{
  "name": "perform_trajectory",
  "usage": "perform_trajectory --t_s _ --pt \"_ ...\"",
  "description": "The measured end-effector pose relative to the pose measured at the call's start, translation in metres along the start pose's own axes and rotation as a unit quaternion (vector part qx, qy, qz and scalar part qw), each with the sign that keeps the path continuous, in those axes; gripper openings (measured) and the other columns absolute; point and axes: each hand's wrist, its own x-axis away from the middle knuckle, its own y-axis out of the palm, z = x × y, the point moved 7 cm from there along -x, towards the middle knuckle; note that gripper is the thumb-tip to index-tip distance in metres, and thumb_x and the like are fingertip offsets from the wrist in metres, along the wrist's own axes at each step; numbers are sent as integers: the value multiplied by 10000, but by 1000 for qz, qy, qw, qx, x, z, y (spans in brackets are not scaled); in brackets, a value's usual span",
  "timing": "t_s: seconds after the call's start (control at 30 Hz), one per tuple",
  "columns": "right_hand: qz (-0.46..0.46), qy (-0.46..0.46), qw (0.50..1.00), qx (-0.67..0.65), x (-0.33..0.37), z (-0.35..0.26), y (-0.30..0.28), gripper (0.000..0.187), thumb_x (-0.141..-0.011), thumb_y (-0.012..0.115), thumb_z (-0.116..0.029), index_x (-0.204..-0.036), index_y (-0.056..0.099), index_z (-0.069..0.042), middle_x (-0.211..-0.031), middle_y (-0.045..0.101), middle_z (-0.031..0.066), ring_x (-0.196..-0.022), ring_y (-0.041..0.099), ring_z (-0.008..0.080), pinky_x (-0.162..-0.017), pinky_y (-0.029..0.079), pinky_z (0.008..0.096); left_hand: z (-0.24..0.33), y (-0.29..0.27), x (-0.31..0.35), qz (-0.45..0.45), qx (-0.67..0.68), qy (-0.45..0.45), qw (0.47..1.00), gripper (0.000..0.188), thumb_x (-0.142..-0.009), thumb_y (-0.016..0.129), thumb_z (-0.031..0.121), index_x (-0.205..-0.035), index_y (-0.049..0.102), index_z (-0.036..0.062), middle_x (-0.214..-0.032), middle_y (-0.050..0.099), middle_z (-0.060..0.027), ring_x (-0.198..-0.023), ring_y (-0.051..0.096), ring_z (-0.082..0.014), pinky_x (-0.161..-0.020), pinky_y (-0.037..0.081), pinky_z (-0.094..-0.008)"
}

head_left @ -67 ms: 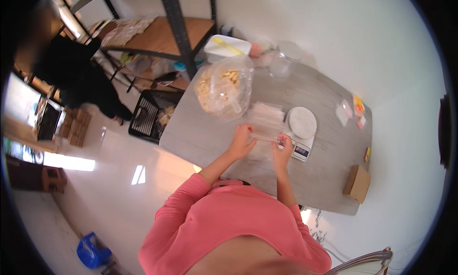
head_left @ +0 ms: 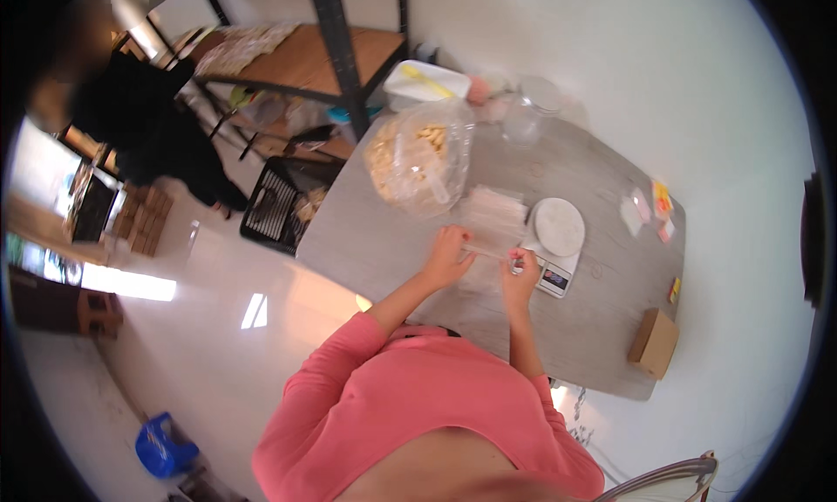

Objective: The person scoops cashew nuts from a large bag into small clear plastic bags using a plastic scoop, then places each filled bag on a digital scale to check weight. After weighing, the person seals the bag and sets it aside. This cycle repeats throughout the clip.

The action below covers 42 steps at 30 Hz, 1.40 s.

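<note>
My left hand (head_left: 448,254) and my right hand (head_left: 520,277) are closed at the two top corners of a clear plastic bag (head_left: 488,280), pinching its edge and stretching it level between them. The bag is thin and see-through, so its lower outline is hard to make out. Just beyond it lies a stack of flat clear plastic bags (head_left: 494,209). To the right of the stack stands a white kitchen scale (head_left: 558,227) with a round pan and a small dark display, close to my right hand. A large clear bag of yellowish snack pieces (head_left: 410,158) rests at the table's far left.
Behind the snack bag are a white tub (head_left: 427,82) with a yellow utensil and a clear jar (head_left: 527,110). A brown cardboard box (head_left: 654,343) stands near the right edge. Left of the table are a black crate (head_left: 272,210), a metal-framed shelf (head_left: 340,53) and a person in dark clothes (head_left: 144,123).
The whole view has shifted slightly. Both hands keep their hold on the clear bag, with no clear movement over the table.
</note>
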Motion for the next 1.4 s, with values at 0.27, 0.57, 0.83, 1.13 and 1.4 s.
perform_trajectory --t_s 0.27,0.57,0.83,1.13,1.4 --pt "-4 -146 989 4 -13 -54 -21 62 -748 609 -20 -802 583 -4 -841 591 113 -805 567 277 -744 434 340 -11 16 19 43 13 -58 997 634 -616 773 164 -1135 438 21 -1085 503 -124 -1045 441 -310 -933 368 -378" --pt "57 -36 955 -290 -15 -84 -53 212 -827 619 -35 -1005 518 19 -851 596 92 -778 576 146 -726 446 244 -23 12 21 10 107 -71 992 552 -724 699 212 -1181 440 40 -1129 515 -121 -1095 456 -278 -946 345 -374" --pt "-90 25 952 -292 15 -95 -2 340 -740 705 0 -1030 527 2 -826 595 59 -766 577 114 -718 432 217 7 -81 29 -65 598 -109 791 601 -788 691 229 -1263 368 53 -1153 523 -72 -1123 464 -190 -957 344 -358" --pt "-159 -27 948 -274 41 -135 45 286 -757 672 -1 -1007 535 16 -881 610 80 -764 574 117 -724 428 236 21 -127 45 -20 355 -135 925 383 -719 749 103 -1030 533 40 -1035 573 -65 -887 590 -144 -784 468 -284" --pt "-182 -193 945 -188 33 -196 50 129 -773 620 -11 -898 597 14 -909 624 123 -745 592 194 -683 456 270 42 -170 48 -44 225 -56 972 355 -784 676 103 -1094 514 42 -843 669 -88 -833 649 -180 -775 480 -294"
